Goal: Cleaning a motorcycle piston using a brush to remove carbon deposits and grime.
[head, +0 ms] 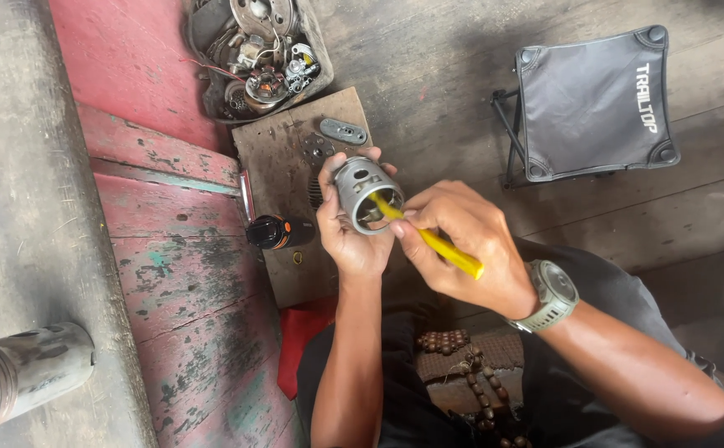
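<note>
Clearly the yellow tool, pinched in the right hand, could slip out of the metal piston and jab the left hand, whose fingers wrap the piston in mid-air over the near edge of the brown board. Both wrists angle inward, the elbows tucked close.

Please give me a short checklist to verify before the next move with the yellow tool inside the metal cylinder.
1. Left hand grips the metal cylinder firmly: ok.
2. Right hand holds the yellow tool securely: ok.
3. Tool tip is inside the cylinder opening: ok.
4. What the tip touches inside: cannot tell, hidden in shadow.
5. Cylinder is held above the brown board, apart from the small parts there: ok.
6. Black and orange bottle lies clear of both hands: ok.
</note>
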